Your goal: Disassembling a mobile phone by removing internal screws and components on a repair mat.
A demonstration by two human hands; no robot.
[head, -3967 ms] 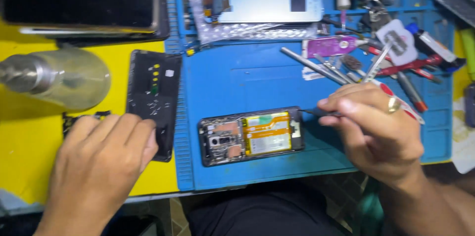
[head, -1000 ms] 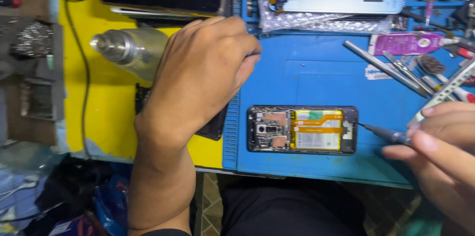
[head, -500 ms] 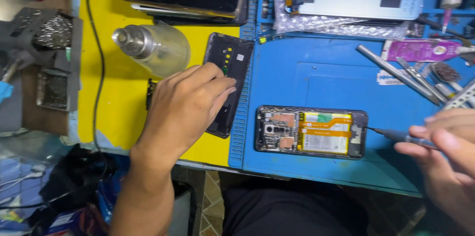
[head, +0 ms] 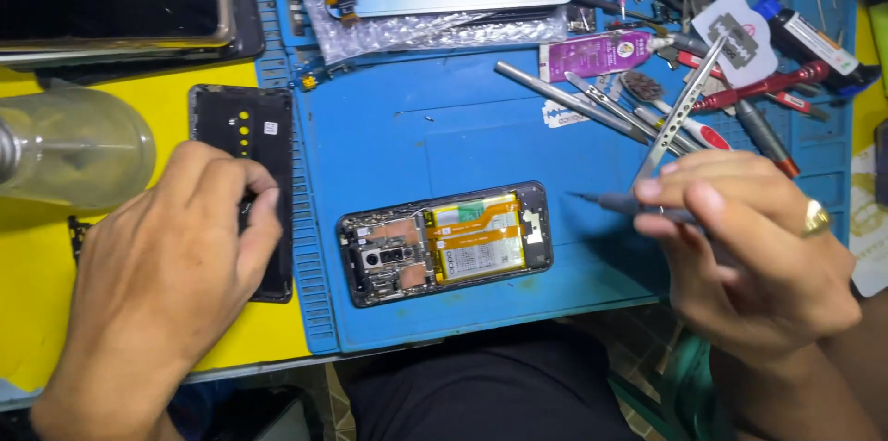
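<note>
My left hand (head: 162,279) lay flat, fingers spread, on the black back cover (head: 248,186) at the mat's (head: 444,126) left edge. My right hand (head: 749,251) pinched a thin screwdriver (head: 615,205), tip aimed at the opened phone (head: 446,242) lying mid-mat. That phone looked light but fragile, with the battery and board exposed; I judged the frame's outer edges the safe place to grip.

We note a matt blue rubbery mat (head: 481,126), a glossy yellow tabletop (head: 37,265) at nine o'clock, a matt black plastic phone cover (head: 250,136), a clear glass jar (head: 83,159), and bright metal tweezers (head: 680,108) at two o'clock.
</note>
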